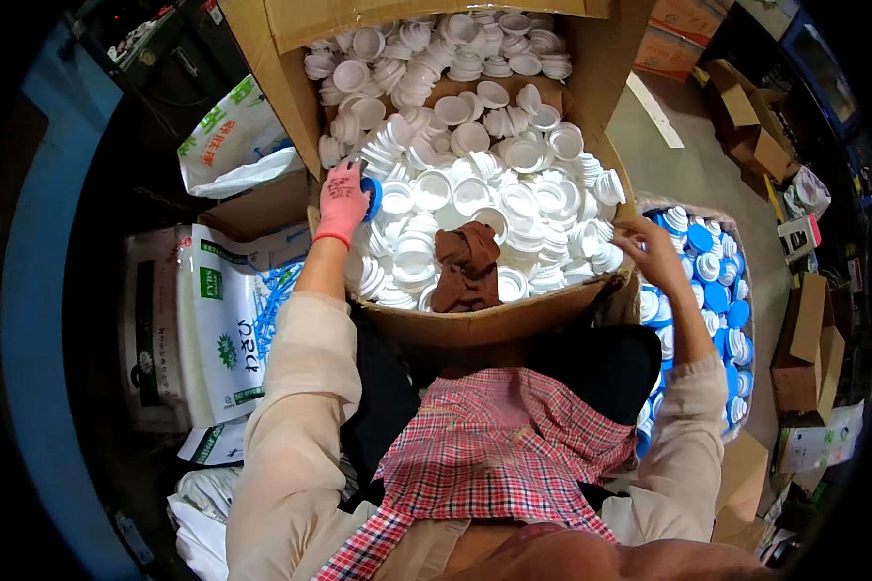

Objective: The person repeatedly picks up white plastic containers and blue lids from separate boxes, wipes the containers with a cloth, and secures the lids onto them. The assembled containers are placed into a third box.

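Observation:
My left hand (pixel 340 201), in a pink glove, is closed on a round blue cap (pixel 373 198) at the left side of a large cardboard box (pixel 455 329). White plastic caps (pixel 470 197), many of them nested in stacks, fill the box. My bare right hand (pixel 647 250) is at the box's right rim, fingers curled together beside some white caps. Whatever it may hold is hidden. A crumpled brown cloth (pixel 467 266) lies on the caps near the front edge.
Right of the box stands a container of blue and white caps (pixel 712 281). Printed white sacks (pixel 218 320) and blue strips (pixel 279 290) are at the left. Opened cartons (pixel 806 349) line the floor at the far right. The checked apron (pixel 494 436) covers my lap.

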A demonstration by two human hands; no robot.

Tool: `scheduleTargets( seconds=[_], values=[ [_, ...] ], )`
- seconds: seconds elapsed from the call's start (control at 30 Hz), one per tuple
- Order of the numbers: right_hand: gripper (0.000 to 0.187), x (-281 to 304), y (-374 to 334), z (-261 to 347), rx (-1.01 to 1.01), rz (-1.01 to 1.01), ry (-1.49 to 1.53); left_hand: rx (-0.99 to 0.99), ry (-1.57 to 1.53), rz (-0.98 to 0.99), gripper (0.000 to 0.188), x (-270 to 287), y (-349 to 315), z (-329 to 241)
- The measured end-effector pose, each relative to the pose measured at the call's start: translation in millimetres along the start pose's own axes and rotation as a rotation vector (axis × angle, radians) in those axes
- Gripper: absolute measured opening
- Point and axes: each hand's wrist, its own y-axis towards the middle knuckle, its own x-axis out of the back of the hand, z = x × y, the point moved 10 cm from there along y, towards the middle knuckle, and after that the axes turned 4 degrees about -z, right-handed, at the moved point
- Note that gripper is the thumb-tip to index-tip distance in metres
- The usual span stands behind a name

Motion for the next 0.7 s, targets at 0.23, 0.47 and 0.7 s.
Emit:
scheduleTargets(
  seconds=[0.23,0.47,0.7],
  values=[
    [0.04,-147.9,18.7,128.3,0.222,0.308,0.123,0.014,-0.001,0.256,0.061,-17.2,-12.1,-9.8],
    [0.038,-205.8,24.5,133.5,0.122,0.187,0.056,0.101,0.035,0.386,0.073,-36.1,-17.9,15.4],
    [0.028,-161.9,41.1,121.8,0.291,-0.066,0.532,0.177,-0.588,0.162,0.029,1.7,-9.5,26.1]
  ],
)
